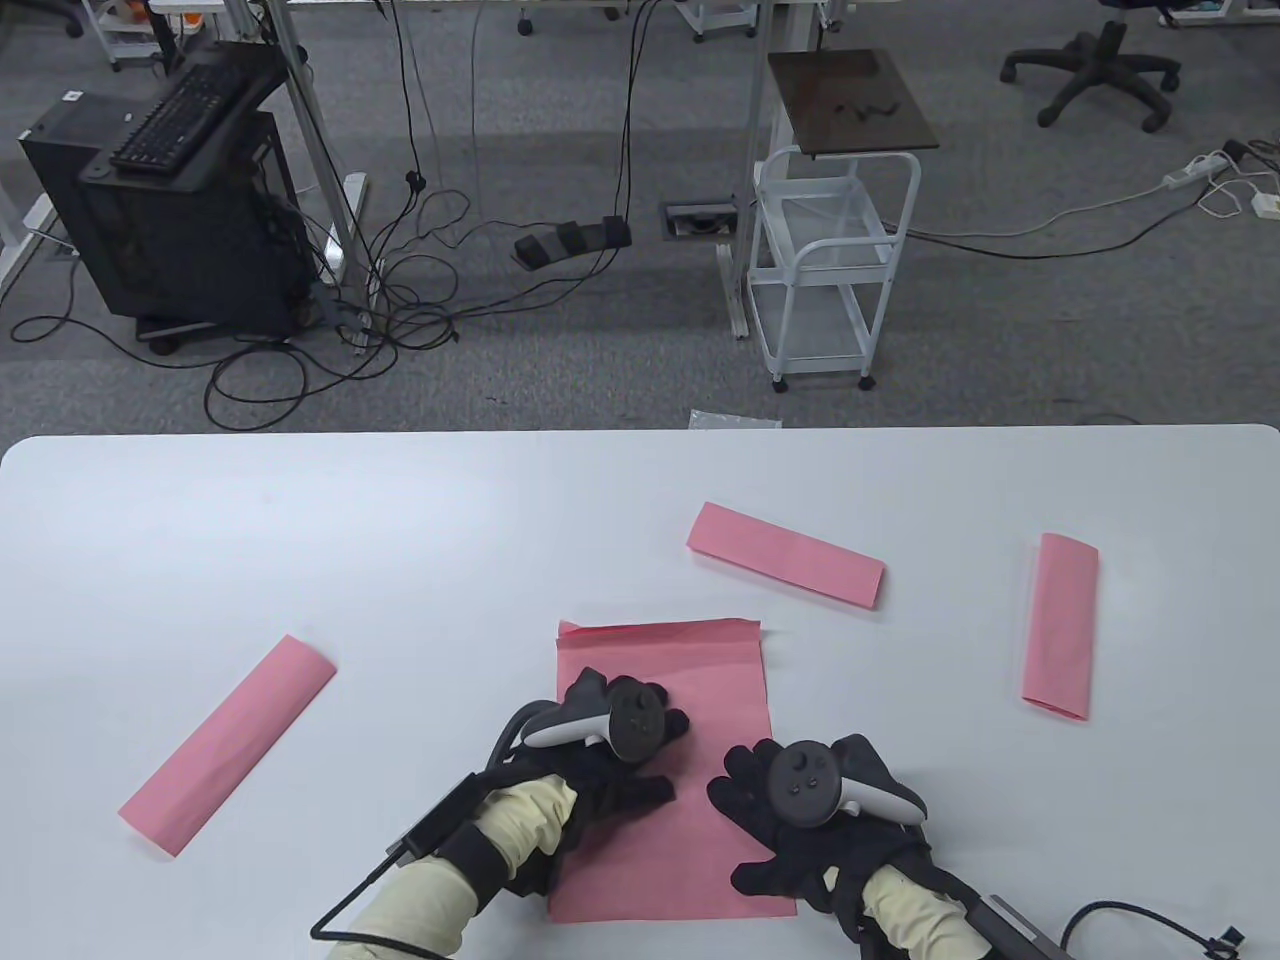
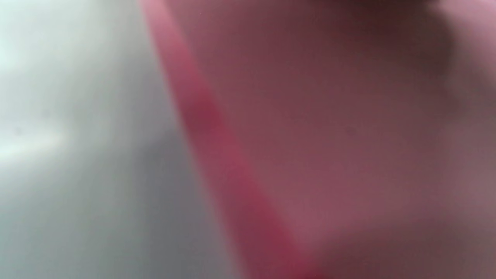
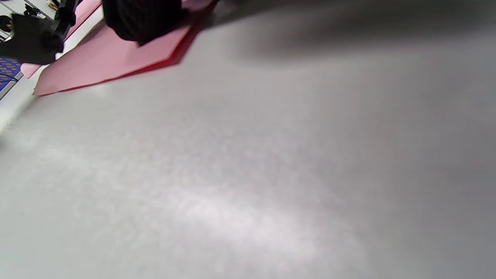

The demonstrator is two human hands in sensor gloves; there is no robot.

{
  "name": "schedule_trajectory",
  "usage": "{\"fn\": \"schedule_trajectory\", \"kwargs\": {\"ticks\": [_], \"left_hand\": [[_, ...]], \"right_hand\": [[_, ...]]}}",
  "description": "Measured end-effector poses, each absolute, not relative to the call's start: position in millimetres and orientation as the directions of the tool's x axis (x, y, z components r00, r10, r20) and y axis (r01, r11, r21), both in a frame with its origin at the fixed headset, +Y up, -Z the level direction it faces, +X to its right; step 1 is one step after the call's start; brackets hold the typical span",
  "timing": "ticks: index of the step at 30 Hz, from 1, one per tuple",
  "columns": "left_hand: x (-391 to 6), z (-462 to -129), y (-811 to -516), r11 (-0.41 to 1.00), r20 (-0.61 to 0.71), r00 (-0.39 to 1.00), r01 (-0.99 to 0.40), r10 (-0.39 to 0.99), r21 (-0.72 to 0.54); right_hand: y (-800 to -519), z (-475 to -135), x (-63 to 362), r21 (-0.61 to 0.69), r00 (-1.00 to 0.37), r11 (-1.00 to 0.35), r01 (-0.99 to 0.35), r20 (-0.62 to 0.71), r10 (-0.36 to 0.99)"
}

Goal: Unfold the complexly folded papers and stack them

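Observation:
A pink sheet [image 1: 690, 680], partly unfolded, lies flat at the table's front middle. My left hand [image 1: 620, 735] rests flat on its left half. My right hand [image 1: 790, 810] presses with spread fingers on its lower right part, near the sheet's right edge. Neither hand holds anything. Three folded pink papers lie apart: one at the left [image 1: 228, 745], one behind the sheet [image 1: 786, 555], one at the right [image 1: 1062, 626]. The left wrist view is a blur of pink paper [image 2: 348, 135]. In the right wrist view a gloved fingertip [image 3: 143, 19] presses on the sheet's [image 3: 108, 58] corner.
The white table [image 1: 300, 560] has its far edge at mid-frame, with floor, cables and a white cart [image 1: 830, 270] beyond it. Bare tabletop [image 3: 271, 174] lies to the right of the sheet.

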State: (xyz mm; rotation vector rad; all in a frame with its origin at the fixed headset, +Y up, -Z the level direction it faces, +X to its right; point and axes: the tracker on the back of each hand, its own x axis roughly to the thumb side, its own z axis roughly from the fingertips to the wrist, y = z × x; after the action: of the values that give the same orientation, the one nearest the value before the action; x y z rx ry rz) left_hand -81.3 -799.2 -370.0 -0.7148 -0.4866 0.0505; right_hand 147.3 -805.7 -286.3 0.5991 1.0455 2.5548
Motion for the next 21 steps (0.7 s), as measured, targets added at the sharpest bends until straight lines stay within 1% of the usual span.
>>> {"fn": "schedule_trajectory", "kwargs": {"ticks": [2, 3, 9, 12, 16, 19, 21], "left_hand": [[-91, -391, -800, 0.734, 0.282, 0.923, 0.001, 0.261, -0.679], [-94, -398, -800, 0.730, 0.246, 0.932, -0.028, 0.265, -0.682], [-118, -431, -799, 0.733, 0.073, 0.967, -0.135, 0.244, -0.666], [-121, -434, -801, 0.729, 0.032, 0.963, -0.179, 0.266, -0.660], [-119, -432, -799, 0.756, 0.052, 0.961, -0.179, 0.271, -0.629], [-118, -432, -797, 0.757, 0.036, 0.943, -0.242, 0.331, -0.607], [-118, -432, -793, 0.732, 0.016, 0.925, -0.289, 0.379, -0.616]], "right_hand": [[-805, -286, 147, 0.712, -0.865, -0.691, -0.122, 0.266, 0.426], [-806, -286, 147, 0.711, -0.865, -0.692, -0.121, 0.267, 0.425], [-807, -287, 147, 0.715, -0.863, -0.687, -0.126, 0.263, 0.432], [-807, -286, 147, 0.716, -0.862, -0.686, -0.129, 0.261, 0.435], [-807, -286, 147, 0.716, -0.860, -0.685, -0.135, 0.259, 0.440], [-806, -286, 146, 0.700, -0.859, -0.701, -0.135, 0.270, 0.435], [-803, -287, 146, 0.691, -0.852, -0.706, -0.154, 0.269, 0.449]]}}
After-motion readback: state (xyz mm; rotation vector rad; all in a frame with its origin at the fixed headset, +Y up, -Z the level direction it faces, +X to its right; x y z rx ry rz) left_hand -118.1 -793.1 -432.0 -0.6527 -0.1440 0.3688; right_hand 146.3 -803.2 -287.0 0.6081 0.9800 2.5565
